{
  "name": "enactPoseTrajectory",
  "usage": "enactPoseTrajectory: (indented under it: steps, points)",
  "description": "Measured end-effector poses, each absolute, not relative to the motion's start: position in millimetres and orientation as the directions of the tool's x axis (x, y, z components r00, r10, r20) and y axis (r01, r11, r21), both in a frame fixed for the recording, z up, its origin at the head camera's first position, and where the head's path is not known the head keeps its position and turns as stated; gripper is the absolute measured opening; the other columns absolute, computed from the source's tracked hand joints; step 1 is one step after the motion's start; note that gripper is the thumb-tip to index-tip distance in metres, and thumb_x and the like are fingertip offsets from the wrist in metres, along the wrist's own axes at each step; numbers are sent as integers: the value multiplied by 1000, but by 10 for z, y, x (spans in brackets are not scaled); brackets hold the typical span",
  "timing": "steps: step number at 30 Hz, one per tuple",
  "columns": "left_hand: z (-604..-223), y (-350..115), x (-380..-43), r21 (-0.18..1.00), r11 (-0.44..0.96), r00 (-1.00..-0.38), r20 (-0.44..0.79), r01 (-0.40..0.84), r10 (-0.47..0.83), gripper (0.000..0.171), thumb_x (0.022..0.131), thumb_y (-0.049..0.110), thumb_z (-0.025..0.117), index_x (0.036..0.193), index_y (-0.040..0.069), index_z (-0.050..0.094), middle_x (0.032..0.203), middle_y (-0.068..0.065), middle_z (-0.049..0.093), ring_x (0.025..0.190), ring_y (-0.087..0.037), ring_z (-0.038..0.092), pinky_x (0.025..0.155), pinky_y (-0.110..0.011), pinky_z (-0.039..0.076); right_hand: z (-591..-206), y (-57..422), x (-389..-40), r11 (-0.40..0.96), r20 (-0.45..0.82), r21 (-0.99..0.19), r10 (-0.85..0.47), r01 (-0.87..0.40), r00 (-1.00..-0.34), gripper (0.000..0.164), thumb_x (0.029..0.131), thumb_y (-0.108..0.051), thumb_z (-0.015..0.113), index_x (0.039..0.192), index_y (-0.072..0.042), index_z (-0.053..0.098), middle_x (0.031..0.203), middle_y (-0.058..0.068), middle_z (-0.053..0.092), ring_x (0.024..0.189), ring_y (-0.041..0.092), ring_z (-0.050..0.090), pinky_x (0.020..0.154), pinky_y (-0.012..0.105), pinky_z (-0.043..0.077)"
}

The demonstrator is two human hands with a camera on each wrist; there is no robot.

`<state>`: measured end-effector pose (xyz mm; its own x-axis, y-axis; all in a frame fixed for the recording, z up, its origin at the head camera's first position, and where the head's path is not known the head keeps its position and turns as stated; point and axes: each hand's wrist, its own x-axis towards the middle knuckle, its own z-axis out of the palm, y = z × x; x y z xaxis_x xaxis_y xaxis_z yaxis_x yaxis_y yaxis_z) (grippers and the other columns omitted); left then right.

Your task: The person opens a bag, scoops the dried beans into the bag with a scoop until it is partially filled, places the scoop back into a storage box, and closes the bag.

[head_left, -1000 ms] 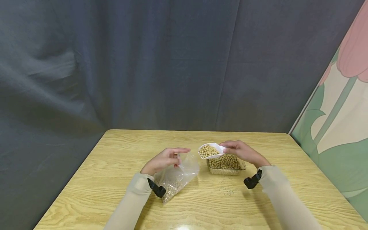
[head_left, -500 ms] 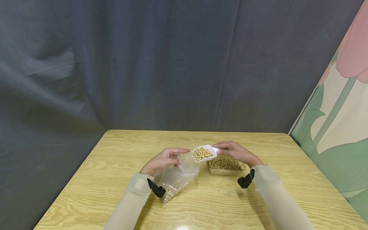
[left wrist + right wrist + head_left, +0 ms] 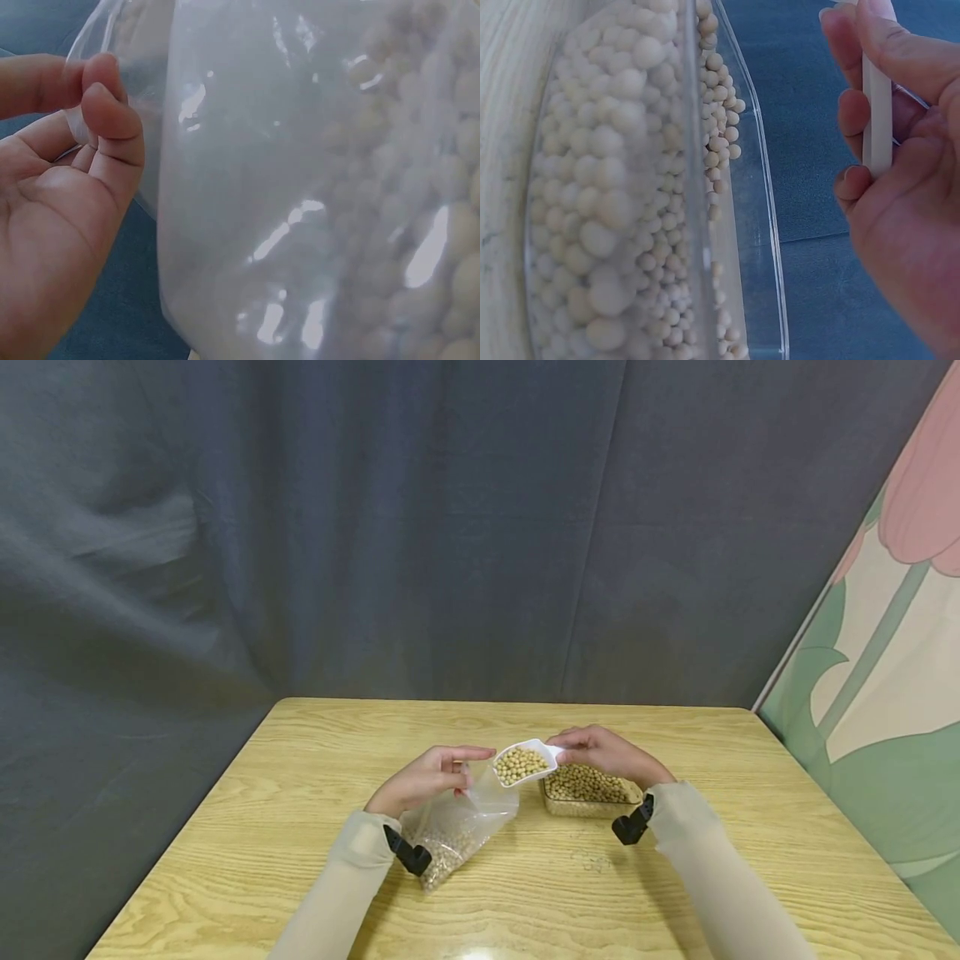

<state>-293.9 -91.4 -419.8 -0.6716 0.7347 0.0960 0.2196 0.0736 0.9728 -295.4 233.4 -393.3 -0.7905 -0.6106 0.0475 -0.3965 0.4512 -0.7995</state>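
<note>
My left hand (image 3: 427, 777) pinches the rim of a clear plastic bag (image 3: 240, 172), thumb against fingers, keeping its mouth raised. Soybeans (image 3: 420, 180) fill the bag's lower part, which rests on the table. My right hand (image 3: 607, 753) grips the handle (image 3: 877, 112) of a white scoop (image 3: 551, 762). A heap of soybeans (image 3: 519, 765) lies in the scoop, whose front lip overlaps the bag's mouth in the head view, close by the left fingertips. Below the right hand stands a clear rectangular container (image 3: 585, 810) holding more soybeans (image 3: 600, 172).
Under everything is a wood-grain table (image 3: 315, 843). Faint dark marks (image 3: 592, 860) show on its surface in front of the container. A dark curtain (image 3: 450, 527) hangs behind, and a wall with a painted flower (image 3: 900, 693) rises at the right.
My right hand has moved left with the loaded scoop, from above the container to the bag's mouth. The left hand and the bag have stayed in place.
</note>
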Motion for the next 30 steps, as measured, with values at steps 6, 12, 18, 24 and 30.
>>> enactPoseTrajectory:
  steps: [6,12,18,24,30]
  points:
    - [-4185,-915,-2935,970,77,-663,99,230,742,51,90,-6,48,141,0,46,148,-17,43,62,-4,49,63,-23,48,-3921,2311,-2985,490,22,-778,-604,-393,-797,35,96,-20,58,125,-3,64,121,17,63,105,23,57,92,48,48]
    - [-4176,-911,-2929,967,85,-663,98,238,742,50,91,-7,48,141,0,47,149,-16,41,62,-4,49,64,-24,48,-3899,2284,-3004,512,21,-753,-609,-413,-793,34,95,-20,59,123,-3,66,119,16,64,106,24,56,91,44,47]
    - [-4185,-911,-2939,963,80,-647,110,257,755,48,93,-1,52,141,-3,45,150,-19,38,64,-5,50,65,-27,49,-3877,2279,-3002,522,15,-740,-618,-425,-786,32,94,-19,59,122,-4,67,120,15,64,109,25,56,93,46,46]
    - [-4198,-912,-2955,958,84,-639,116,274,760,48,94,1,55,140,-1,47,150,-17,39,65,-5,51,65,-25,49,-3863,2276,-3017,526,14,-733,-622,-432,-783,30,94,-16,59,120,-4,68,119,14,66,104,22,56,90,42,45]
    - [-4197,-901,-2951,959,88,-645,110,268,756,50,91,-1,53,140,-3,46,151,-18,38,64,-3,51,64,-22,48,-3833,2268,-3023,527,-4,-742,-622,-414,-783,30,94,-14,59,121,-4,67,117,14,65,101,21,55,89,40,45]
